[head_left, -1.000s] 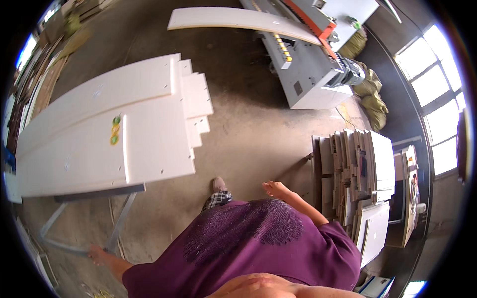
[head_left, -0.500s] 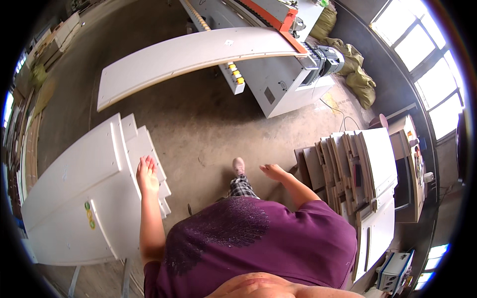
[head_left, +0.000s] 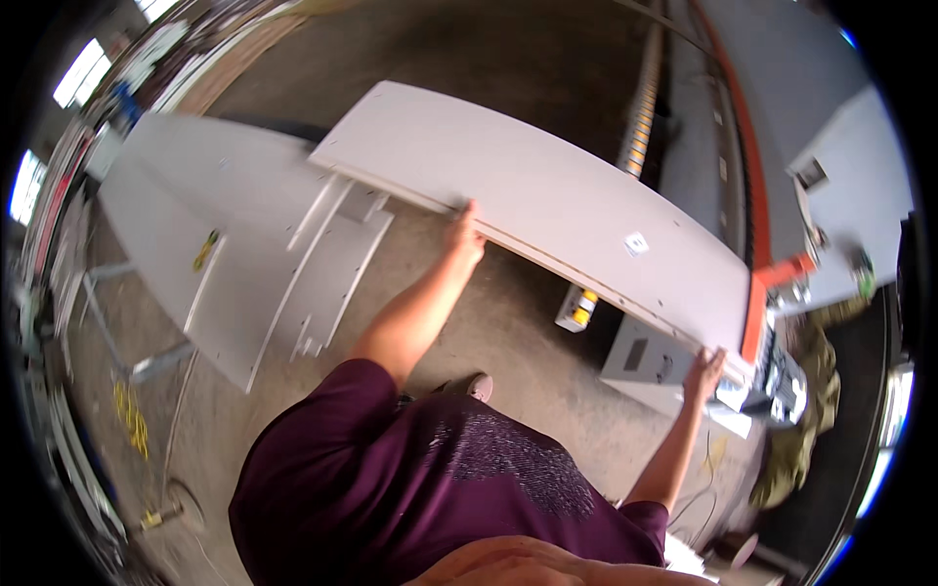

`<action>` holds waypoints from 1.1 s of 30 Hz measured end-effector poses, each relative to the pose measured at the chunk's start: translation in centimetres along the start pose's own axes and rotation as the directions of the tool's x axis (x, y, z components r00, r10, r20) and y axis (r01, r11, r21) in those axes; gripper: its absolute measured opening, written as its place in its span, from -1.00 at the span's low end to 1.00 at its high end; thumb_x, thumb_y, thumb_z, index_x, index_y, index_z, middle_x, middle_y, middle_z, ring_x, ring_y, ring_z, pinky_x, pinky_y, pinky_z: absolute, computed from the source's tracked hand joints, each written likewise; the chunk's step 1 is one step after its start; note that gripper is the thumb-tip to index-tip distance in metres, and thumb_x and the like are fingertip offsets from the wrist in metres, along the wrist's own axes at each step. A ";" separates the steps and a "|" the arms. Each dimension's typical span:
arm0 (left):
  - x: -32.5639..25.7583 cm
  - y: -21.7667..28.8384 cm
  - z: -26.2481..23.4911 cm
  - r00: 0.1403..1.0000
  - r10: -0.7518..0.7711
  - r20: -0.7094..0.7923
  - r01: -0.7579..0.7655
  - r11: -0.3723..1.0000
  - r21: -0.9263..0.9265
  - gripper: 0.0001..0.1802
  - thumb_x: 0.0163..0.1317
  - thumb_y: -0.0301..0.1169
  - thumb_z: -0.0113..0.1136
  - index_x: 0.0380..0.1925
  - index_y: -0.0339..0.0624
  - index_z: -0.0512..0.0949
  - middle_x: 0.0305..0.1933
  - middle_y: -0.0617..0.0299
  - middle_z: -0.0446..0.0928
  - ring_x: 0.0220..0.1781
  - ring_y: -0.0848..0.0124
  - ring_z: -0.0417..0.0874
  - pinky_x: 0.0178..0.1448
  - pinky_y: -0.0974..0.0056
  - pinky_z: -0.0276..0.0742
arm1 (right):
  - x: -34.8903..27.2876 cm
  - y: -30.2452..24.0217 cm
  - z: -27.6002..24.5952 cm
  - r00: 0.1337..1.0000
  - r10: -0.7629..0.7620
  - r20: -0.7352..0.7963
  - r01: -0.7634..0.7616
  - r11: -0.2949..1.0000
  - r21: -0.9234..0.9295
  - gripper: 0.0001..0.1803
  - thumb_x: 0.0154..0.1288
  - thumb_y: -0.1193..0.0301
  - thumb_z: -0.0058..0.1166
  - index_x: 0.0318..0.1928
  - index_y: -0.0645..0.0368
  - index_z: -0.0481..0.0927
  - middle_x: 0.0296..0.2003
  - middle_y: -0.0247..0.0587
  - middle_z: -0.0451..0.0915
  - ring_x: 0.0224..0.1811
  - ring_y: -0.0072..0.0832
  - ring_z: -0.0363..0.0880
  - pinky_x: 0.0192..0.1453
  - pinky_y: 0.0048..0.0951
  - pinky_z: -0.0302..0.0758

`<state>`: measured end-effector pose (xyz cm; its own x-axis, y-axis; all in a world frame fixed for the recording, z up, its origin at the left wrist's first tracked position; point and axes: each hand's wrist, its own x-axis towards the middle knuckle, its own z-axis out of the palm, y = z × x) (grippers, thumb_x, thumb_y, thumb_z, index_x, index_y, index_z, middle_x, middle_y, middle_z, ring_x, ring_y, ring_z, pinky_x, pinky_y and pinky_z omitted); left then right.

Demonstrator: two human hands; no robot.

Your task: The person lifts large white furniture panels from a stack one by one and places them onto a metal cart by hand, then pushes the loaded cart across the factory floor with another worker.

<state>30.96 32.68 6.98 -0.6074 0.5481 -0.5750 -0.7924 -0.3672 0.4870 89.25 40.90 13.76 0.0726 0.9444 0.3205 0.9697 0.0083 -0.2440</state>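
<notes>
A long white panel [head_left: 528,186] with a small square label stretches across in front of me, its right end at the orange-edged machine [head_left: 757,317]. My left hand [head_left: 467,234] grips the panel's near edge left of the middle, thumb on top and fingers hidden beneath. Close to the right end, my right hand [head_left: 705,373] holds the same edge, its fingers partly hidden. The panel's left end lies over or just above the corner of a stack of white panels [head_left: 244,303]; contact between them cannot be made out.
Below the long panel juts a bar with yellow rollers [head_left: 583,311]. A metal stand [head_left: 147,366] carries the panel stack at left. Olive sacks [head_left: 796,449] lie beyond the machine's motor [head_left: 782,386]. A yellow cord [head_left: 129,420] is on the floor at lower left.
Both hands, free half a second ago, have reached forward and taken hold of the long panel's near edge. My view has turned left and come closer to the machine.
</notes>
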 end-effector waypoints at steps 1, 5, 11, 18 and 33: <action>0.7 -0.1 -0.5 0.991 0.021 -0.131 -0.009 0.996 0.088 -0.56 0.08 -0.23 0.46 -0.12 -0.17 0.50 -0.09 0.16 0.58 -0.11 0.32 0.59 -0.17 0.18 0.51 | 2.2 1.2 1.0 0.996 -0.005 0.090 0.014 0.995 -0.098 -0.25 0.47 -0.01 -0.22 0.42 0.29 0.08 0.43 0.15 0.04 0.50 -0.04 -0.03 0.51 -0.09 -0.04; -4.7 0.4 -0.4 0.991 0.072 -0.110 -0.072 0.997 0.007 -0.55 0.12 -0.39 0.41 -0.03 -0.18 0.43 -0.09 0.17 0.56 -0.10 0.32 0.60 -0.08 0.16 0.55 | 6.0 7.9 5.2 0.946 0.028 0.322 0.075 0.950 -0.304 -0.34 0.51 -0.04 -0.41 0.47 -0.01 0.03 0.49 0.00 -0.10 0.55 -0.09 -0.18 0.43 0.23 -0.04; -10.8 7.3 -9.7 0.984 0.123 -0.128 -0.120 0.992 0.028 -0.63 0.12 -0.48 0.38 -0.07 -0.21 0.48 -0.11 0.20 0.56 -0.08 0.33 0.60 -0.01 0.18 0.56 | 3.6 7.0 4.7 0.932 -0.137 0.336 0.185 0.976 -0.115 -0.28 0.51 -0.04 -0.43 0.48 0.13 -0.03 0.51 -0.09 -0.13 0.56 -0.21 -0.23 0.51 0.04 -0.19; -14.7 17.9 -20.3 0.954 0.278 -0.109 -0.284 0.958 -0.040 -0.62 0.26 -0.38 0.24 0.03 -0.26 0.45 -0.08 0.17 0.54 -0.03 0.26 0.58 0.05 0.14 0.55 | 1.4 2.0 -0.1 0.910 0.357 0.212 -0.232 0.861 -0.452 -0.19 0.44 -0.21 -0.50 0.39 0.18 0.15 0.32 0.25 0.19 0.36 0.05 0.17 0.28 0.04 0.31; -13.6 25.7 -33.5 0.936 0.328 -0.125 -0.343 0.930 -0.131 -0.60 0.32 -0.14 0.16 -0.01 -0.21 0.48 -0.08 0.18 0.59 -0.10 0.29 0.64 -0.01 0.17 0.61 | -1.5 -16.5 3.1 0.858 -0.178 0.481 -0.029 0.920 0.391 -0.21 0.45 -0.16 -0.30 0.02 0.44 0.55 -0.14 0.20 0.62 -0.16 -0.06 0.58 -0.03 -0.14 0.50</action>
<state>17.00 -9.39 5.27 -0.8357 0.2988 -0.4608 -0.5357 -0.6283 0.5641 72.46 40.32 14.49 -0.2221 0.9674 -0.1219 0.7992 0.1090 -0.5911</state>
